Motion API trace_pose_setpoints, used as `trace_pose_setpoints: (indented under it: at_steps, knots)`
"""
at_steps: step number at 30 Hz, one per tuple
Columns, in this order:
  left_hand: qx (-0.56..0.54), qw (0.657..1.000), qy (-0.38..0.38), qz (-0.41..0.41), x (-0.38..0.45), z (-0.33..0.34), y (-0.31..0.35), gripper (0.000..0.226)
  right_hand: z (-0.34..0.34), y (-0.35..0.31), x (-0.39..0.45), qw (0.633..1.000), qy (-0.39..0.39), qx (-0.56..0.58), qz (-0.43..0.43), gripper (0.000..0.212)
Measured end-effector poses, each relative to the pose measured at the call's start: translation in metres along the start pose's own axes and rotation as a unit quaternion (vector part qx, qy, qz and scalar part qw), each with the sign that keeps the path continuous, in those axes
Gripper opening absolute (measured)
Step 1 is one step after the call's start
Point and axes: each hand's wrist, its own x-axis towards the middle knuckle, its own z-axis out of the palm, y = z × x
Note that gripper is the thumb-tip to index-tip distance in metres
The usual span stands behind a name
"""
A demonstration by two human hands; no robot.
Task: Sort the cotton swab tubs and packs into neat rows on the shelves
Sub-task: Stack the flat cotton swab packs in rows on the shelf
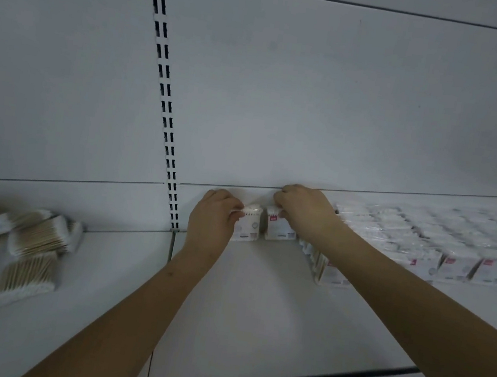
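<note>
- My left hand is pinching one swab pack, my right hand gripping another swab pack at the shelf back
- Next I'm needing to close the gap toward the finished rows

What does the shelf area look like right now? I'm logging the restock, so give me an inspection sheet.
Surface: white shelf, partly bare.
Job's things: two upright packs at the back wall; neat rows to the right; loose packs heaped at left.
Clutter: nothing seen.
Grippers: left hand pinches one pack, right hand grips the other.
Cables: nothing seen.
Surroundings: white back panel, slotted upright.
</note>
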Motion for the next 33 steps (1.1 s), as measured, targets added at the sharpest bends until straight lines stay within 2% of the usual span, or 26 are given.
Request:
trace_pose_setpoints:
  at_steps: [3,7,10,12,14,17,20,24,28,30,33]
  knots:
    - [-0.003,1.000,0.005,0.000,-0.002,0.002,-0.001,0.008,-0.001,-0.002,0.000,1.000,-0.011,0.011,0.004,0.009]
    - [0.015,1.000,0.007,0.021,-0.007,0.009,0.001,0.010,-0.007,-0.001,-0.001,0.999,-0.015,0.046,0.016,0.015]
    - [0.038,0.999,-0.004,0.031,-0.007,0.005,0.000,0.025,-0.023,-0.008,-0.001,0.997,-0.004,0.078,0.026,0.025]
    - [0.052,0.998,-0.004,0.030,-0.013,-0.010,-0.005,0.040,-0.042,-0.020,0.003,0.993,0.042,0.104,0.031,0.029]
    - [0.051,0.999,0.020,0.007,-0.028,-0.038,-0.012,0.044,-0.060,-0.041,0.010,0.983,0.113,0.140,0.024,0.030]
    - [0.049,0.997,0.049,-0.038,-0.064,-0.090,-0.031,0.040,-0.077,-0.083,0.025,0.957,0.192,0.217,-0.006,0.029]
    - [0.057,0.992,0.053,-0.095,-0.103,-0.143,-0.056,0.031,-0.085,-0.136,0.045,0.930,0.218,0.294,-0.043,0.033]
    - [0.104,0.979,0.079,-0.154,-0.158,-0.204,-0.083,0.025,-0.087,-0.213,0.061,0.901,0.213,0.362,-0.112,0.034]
    - [0.227,0.943,0.135,-0.202,-0.199,-0.249,-0.114,0.025,-0.076,-0.284,0.060,0.894,0.172,0.367,-0.189,0.030]
    - [0.281,0.923,0.122,-0.231,-0.214,-0.261,-0.127,0.032,-0.069,-0.314,0.053,0.899,0.147,0.364,-0.196,0.032]
    - [0.269,0.909,0.066,-0.310,-0.224,-0.265,-0.136,0.044,-0.056,-0.346,0.041,0.906,0.124,0.364,-0.175,0.042]
